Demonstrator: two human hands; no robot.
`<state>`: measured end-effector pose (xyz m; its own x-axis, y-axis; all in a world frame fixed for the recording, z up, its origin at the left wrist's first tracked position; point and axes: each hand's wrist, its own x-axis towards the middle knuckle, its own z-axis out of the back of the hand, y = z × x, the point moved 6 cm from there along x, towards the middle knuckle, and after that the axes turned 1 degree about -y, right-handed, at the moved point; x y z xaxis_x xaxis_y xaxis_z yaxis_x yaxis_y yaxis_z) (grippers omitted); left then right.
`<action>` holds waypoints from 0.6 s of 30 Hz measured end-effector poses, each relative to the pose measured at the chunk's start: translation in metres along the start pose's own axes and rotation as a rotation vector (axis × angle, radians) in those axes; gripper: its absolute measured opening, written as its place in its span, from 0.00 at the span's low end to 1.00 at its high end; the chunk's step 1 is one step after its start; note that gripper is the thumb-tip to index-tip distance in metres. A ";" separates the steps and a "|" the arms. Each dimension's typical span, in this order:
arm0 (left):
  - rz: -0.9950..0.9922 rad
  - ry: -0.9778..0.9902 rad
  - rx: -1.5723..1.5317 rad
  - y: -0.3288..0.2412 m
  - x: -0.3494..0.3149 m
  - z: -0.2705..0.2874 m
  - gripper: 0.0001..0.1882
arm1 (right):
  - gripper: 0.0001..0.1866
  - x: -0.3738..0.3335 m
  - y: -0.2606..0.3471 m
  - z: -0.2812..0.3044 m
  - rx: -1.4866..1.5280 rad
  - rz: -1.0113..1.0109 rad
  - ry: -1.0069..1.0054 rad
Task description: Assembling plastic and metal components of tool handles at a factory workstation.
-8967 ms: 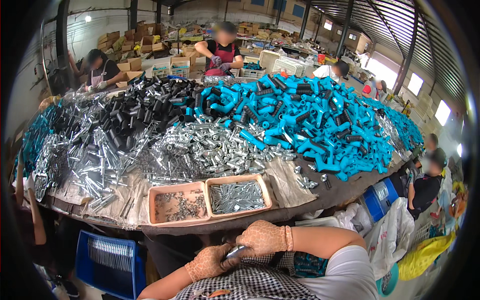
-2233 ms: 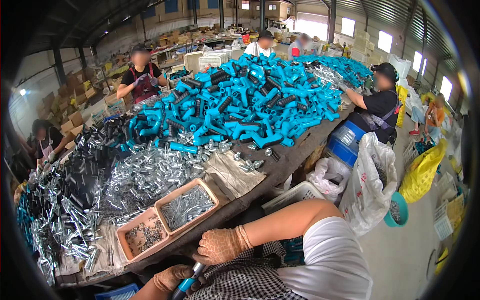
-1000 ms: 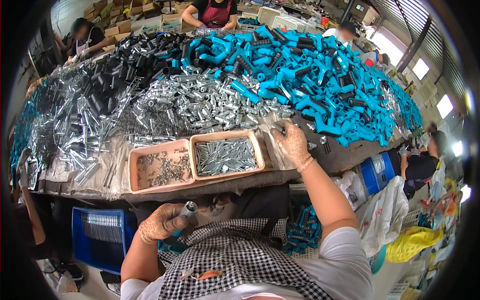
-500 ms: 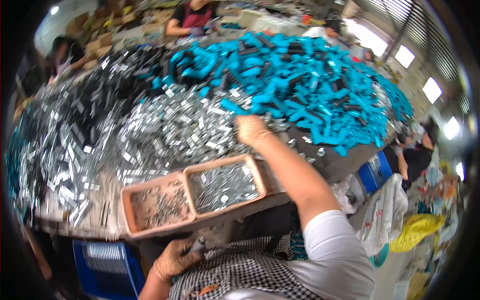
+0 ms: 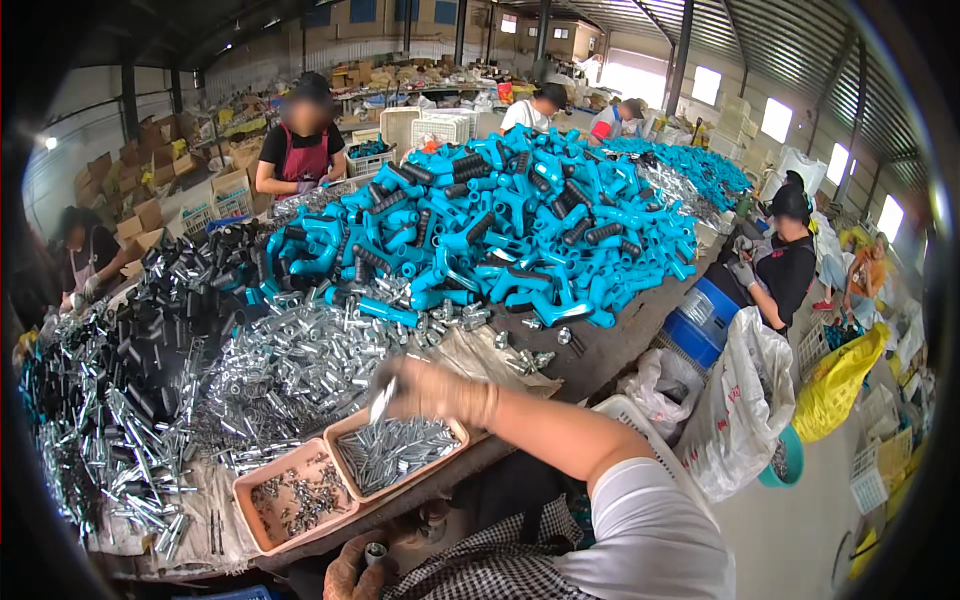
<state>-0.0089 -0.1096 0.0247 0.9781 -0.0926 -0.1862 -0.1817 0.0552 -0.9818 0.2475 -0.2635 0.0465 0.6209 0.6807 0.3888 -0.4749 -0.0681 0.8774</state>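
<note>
My right hand (image 5: 435,392) is raised above the right-hand tray of pins, smeared by motion. Its fingers are closed around a shiny metal piece (image 5: 382,400) of blurred shape. At the bottom edge my left hand (image 5: 350,572) grips a dark tubular part (image 5: 376,551), its round open end facing up; the rest is hidden. One pink tray (image 5: 464,436) contains many thin silver pins (image 5: 395,455). The adjoining pink tray (image 5: 245,510) contains small metal fittings (image 5: 300,495). Beyond them lies a heap of silver metal sleeves (image 5: 290,365).
A big mound of turquoise tool housings (image 5: 560,225) covers the table's far side, with black parts (image 5: 150,310) at left. Co-workers sit around, one in a red apron (image 5: 306,155). At right stand a blue bin (image 5: 700,320), white sack (image 5: 740,410) and yellow sack (image 5: 845,385).
My right hand has come back from the edge of the heap to above the pin tray, with a shiny metal piece in it. The view has tilted up, showing more of the hall.
</note>
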 end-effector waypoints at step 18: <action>-0.141 0.008 0.214 0.010 -0.015 -0.038 0.32 | 0.26 -0.099 0.074 -0.135 -0.603 0.289 0.416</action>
<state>-0.0294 -0.1452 0.0160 0.9912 -0.1225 -0.0497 -0.0175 0.2507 -0.9679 0.0667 -0.2371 0.0347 0.1926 0.9217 0.3367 -0.9125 0.0421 0.4070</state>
